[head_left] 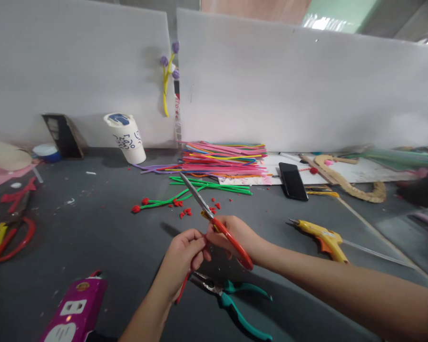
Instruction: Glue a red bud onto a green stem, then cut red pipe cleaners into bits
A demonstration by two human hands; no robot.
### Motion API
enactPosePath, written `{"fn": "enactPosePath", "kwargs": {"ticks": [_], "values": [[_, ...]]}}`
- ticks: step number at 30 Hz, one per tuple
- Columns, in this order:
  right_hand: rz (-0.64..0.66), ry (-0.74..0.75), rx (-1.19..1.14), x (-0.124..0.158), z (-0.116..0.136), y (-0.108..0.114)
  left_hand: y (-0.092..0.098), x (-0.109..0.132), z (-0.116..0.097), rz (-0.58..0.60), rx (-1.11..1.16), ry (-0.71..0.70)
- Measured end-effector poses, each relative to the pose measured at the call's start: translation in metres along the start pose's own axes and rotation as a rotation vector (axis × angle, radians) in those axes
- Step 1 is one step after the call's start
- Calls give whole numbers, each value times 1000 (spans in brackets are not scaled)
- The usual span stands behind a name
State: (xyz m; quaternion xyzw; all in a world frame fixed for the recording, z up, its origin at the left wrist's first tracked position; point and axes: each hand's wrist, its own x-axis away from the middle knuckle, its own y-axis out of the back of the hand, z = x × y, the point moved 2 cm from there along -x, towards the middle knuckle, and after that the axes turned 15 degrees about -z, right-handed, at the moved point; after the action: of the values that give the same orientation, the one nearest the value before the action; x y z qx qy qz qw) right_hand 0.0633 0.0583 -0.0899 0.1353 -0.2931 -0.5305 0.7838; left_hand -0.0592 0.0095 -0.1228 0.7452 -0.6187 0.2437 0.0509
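My left hand (185, 254) is closed around a red pipe cleaner (182, 289), whose lower end sticks out below the palm. Right beside it, my right hand (233, 232) grips scissors (231, 242) with red handles, the blades pointing up and away to the left. The fingertips of both hands meet, so what lies between them is hidden. Beyond the hands are small red pieces (187, 212) and green pipe cleaners (214, 186), some tipped with red buds (136, 209). Teal-handled pliers (231, 297) lie just below my hands.
A heap of coloured pipe cleaners (224, 159) lies against the white panel (271, 85). To the right are a phone (293, 181) and a yellow glue gun (321, 236). On the left are a white cup (126, 137), other scissors (14, 223) and a purple power strip (76, 308).
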Motion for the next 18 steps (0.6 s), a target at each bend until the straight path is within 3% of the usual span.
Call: {"fn": "enactPosePath", "kwargs": {"ticks": [13, 16, 18], "values": [[-14, 3, 19, -3, 2, 2, 1, -3, 3, -81, -30, -41], [3, 64, 86, -2, 1, 13, 5, -3, -1, -149, 33, -82], [59, 156, 247, 3, -1, 23, 9, -4, -3, -200, 73, -104]]}}
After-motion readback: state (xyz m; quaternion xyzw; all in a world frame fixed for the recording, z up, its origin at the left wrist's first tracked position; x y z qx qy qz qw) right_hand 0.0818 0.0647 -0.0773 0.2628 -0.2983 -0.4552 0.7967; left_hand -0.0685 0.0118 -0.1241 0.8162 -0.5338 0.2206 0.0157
